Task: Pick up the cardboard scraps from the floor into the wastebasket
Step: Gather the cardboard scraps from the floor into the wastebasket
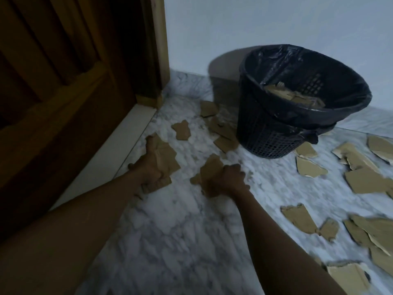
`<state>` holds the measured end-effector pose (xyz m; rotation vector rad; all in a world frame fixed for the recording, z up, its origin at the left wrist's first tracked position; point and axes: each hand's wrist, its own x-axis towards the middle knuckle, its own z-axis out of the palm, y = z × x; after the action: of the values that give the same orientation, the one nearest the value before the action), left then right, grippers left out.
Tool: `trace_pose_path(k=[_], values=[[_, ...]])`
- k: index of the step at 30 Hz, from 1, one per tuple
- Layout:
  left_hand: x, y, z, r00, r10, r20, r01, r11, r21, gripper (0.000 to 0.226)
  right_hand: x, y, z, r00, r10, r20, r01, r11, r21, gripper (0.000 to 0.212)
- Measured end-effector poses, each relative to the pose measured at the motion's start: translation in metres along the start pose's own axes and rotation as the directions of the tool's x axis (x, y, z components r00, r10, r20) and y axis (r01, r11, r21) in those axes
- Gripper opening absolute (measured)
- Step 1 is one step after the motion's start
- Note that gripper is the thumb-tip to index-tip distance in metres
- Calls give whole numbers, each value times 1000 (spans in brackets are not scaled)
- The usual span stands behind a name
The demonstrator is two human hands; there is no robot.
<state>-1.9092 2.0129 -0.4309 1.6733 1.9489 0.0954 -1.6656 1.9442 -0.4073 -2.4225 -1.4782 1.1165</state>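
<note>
Torn brown cardboard scraps lie scattered over the marble floor. My left hand (pixel 148 165) grips a bunch of scraps (pixel 167 154) near the door sill. My right hand (pixel 227 179) grips another scrap (pixel 209 167) at mid floor. The black mesh wastebasket (pixel 270 135) with a black liner stands at the back right against the wall and holds several scraps (pixel 295 96). More loose scraps lie left of the basket (pixel 181 129), at its foot (pixel 223 130) and to the right (pixel 365 179).
A dark wooden door (pixel 63 81) and its pale sill (pixel 119 152) close off the left side. A white wall (pixel 255 24) runs behind the basket. Bare marble floor (pixel 180 241) stretches between my arms toward the camera.
</note>
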Motion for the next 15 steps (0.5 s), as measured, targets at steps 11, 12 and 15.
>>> trace_pose_path(k=[11, 12, 15], values=[[52, 56, -6, 963, 251, 97, -269, 904, 333, 86, 65, -46, -8, 998, 63, -11, -62, 994, 89, 79], [64, 58, -5, 948, 276, 157, -314, 888, 335, 96, 71, -45, -6, 999, 20, -32, -20, 1000, -4, 73], [95, 65, -1, 905, 233, 356, -368, 849, 380, 128, 92, -31, -7, 970, -153, -190, 106, 966, -237, 54]])
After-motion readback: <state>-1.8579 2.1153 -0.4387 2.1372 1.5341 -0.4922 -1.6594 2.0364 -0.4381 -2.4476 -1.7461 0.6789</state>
